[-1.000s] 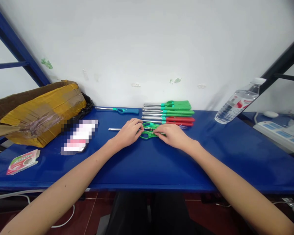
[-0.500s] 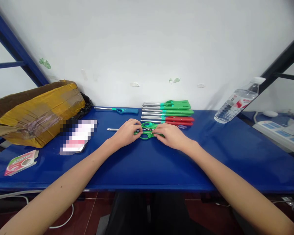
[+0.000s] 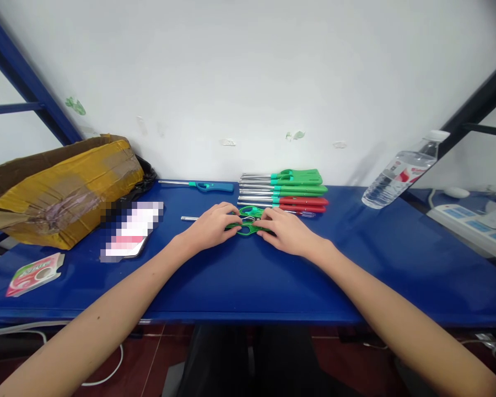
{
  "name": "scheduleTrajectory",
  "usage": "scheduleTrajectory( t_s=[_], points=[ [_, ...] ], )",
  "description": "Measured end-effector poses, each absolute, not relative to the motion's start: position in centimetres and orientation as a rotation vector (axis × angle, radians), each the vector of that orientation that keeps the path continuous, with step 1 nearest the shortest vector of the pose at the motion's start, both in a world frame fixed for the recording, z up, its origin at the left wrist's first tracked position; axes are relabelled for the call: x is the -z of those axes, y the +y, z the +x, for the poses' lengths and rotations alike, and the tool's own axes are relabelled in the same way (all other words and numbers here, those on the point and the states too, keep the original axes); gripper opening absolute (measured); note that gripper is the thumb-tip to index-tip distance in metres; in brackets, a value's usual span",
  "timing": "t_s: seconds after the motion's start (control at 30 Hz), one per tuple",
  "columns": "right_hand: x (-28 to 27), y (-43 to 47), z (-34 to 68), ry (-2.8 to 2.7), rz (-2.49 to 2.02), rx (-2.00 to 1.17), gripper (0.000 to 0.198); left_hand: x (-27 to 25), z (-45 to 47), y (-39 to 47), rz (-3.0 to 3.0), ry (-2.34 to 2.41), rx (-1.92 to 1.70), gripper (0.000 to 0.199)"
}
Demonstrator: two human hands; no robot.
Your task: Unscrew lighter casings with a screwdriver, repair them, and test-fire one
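Observation:
Between my hands on the blue table lies a green long-necked lighter (image 3: 244, 229). Its green looped parts show above and below a thin metal wire piece (image 3: 248, 218). A silver barrel (image 3: 189, 219) sticks out leftwards from under my left hand. My left hand (image 3: 215, 225) has its thumb and fingers closed on the lighter's left part. Opposite it, my right hand (image 3: 288, 229) grips the right part with bent fingers. Both hands hide much of the lighter, and small details at the fingertips cannot be made out.
Behind my hands lie several green lighters (image 3: 303, 191) and red lighters (image 3: 308, 202). A blue lighter (image 3: 217, 187) lies by the wall. Left are a taped carton (image 3: 78, 193), a phone (image 3: 132, 231) and a cardboard piece (image 3: 35, 274). A water bottle (image 3: 400, 173) and power strip (image 3: 471, 223) are right.
My left hand has shifted slightly to the right along the lighter. The fingers of my right hand have moved a little. The lighter stays in place.

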State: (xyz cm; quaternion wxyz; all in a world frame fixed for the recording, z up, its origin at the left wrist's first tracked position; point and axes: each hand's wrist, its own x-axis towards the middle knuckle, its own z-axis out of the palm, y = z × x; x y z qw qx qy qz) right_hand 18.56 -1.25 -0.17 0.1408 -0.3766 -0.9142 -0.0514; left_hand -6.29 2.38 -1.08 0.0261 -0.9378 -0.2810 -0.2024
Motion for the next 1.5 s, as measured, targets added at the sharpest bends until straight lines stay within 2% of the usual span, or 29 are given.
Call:
scheduleTrajectory(
  t_s=[1.5],
  points=[
    [0.9,-1.6,17.8,-2.695,-1.131,0.322,0.033,0.7,-5.5,1.2,-2.81,-0.736,0.485,0.028]
  ],
)
